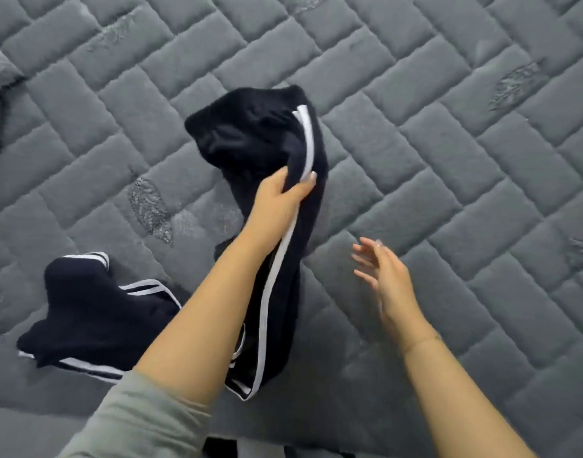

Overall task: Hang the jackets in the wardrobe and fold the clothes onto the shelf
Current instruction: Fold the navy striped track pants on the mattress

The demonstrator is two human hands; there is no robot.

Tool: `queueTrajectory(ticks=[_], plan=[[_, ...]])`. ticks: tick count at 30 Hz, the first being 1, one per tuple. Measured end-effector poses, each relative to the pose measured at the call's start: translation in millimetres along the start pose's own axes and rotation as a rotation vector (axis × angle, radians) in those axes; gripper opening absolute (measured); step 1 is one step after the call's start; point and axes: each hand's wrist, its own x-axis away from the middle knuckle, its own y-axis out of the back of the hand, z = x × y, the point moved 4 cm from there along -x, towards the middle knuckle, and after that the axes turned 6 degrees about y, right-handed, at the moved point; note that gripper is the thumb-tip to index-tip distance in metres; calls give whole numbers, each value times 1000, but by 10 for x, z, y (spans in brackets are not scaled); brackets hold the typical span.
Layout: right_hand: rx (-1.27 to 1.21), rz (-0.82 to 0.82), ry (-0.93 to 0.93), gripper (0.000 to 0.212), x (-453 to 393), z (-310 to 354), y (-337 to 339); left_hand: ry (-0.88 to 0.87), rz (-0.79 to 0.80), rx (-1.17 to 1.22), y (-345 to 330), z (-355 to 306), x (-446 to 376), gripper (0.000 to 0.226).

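Here left hand (280,196) holds dark striped garment (260,133), long axis near-vertical.

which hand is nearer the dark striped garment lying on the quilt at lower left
Left. The left hand grips another dark garment above the lying garment; the open right hand is farther right.

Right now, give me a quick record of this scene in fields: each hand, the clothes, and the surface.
left hand: left hand grips the held dark garment near its white side stripe
right hand: right hand open, fingers spread, touching nothing
held garment: lifted, hanging down past the left forearm
other garment: second dark striped garment lies crumpled, unfolded
surface: grey quilted bedcover
task state: nothing folded yet
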Motion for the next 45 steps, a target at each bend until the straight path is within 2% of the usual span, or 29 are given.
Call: queueTrajectory(ticks=[3, 4, 5, 6, 8, 10, 12, 14, 16, 19, 21, 23, 25, 26, 29, 30, 31, 33, 34, 36, 38, 41, 43, 45], plan=[[-278, -209, 8, 39, -69, 204, 531, 122, 488, -353, -905, 64, 149, 36], [-323, -254, 1, 42, -92, 228, 721, 192, 576, -407, -1074, 141, 174, 40], [-345, -284, -20, 46, -124, 235, 887, 225, 578, -414, -1152, 199, 155, 38], [-351, -310, -55, 51, -160, 228, 1034, 197, 502, -397, -1160, 237, 89, 31], [-358, -334, -105, 52, -264, 220, 1241, 59, 191, -365, -1021, 224, -113, 23], [-333, -310, -113, 38, -420, 236, 1327, -42, -79, -406, -823, 183, -331, 28], [-319, -294, -80, 32, -615, 282, 1366, -21, -189, -575, -711, 194, -576, 48], [-338, -282, -43, 32, -820, 335, 1378, 121, -190, -811, -708, 246, -808, 68], [-297, -281, -20, 36, -979, 378, 1369, 171, -113, -835, -797, 278, -968, 65], [-241, -296, 19, 24, -1114, 396, 1393, 44, 17, -635, -967, 207, -1068, 33], [-252, -375, 76, 24, -1075, 466, 1538, -28, 69, -550, -1059, 24, -1124, 27], [-319, -508, 146, 33, -958, 543, 1833, -107, 128, -542, -1227, -310, -1238, 24], [-412, -632, 199, 36, -816, 593, 2257, -208, 226, -662, -1562, -699, -1397, 18], [-428, -674, 227, 34, -746, 615, 2474, -264, 277, -734, -1795, -865, -1489, 21], [-322, -737, 275, 15, -680, 641, 2983, -408, 331, -1028, -2551, -1030, -1754, 30], [-291, -727, 254, 23, -715, 590, 3090, -425, 302, -1153, -2782, -980, -1799, 43], [-300, -696, 220, 42, -751, 517, 3151, -405, 248, -1266, -2961, -891, -1811, 56], [-364, -650, 117, 70, -757, 342, 3132, -387, 138, -1329, -3151, -664, -1684, 63], [-384, -654, 81, 72, -707, 254, 3061, -417, 134, -1296, -3165, -522, -1562, 60], [-394, -678, 35, 67, -531, 19, 2851, -504, 225, -1262, -3041, -183, -1239, 55], [-402, -691, -7, 59, -275, -223, 2502, -540, 299, -1262, -2685, 153, -903, 53], [-462, -655, -96, 49, 115, -583, 1847, -444, 253, -1229, -1860, 536, -511, 48], [-487, -624, -164, 53, 318, -781, 1426, -357, 206, -1190, -1264, 689, -333, 42], [-513, -587, -227, 59, 465, -911, 1036, -333, 225, -1180, -782, 770, -206, 37]])
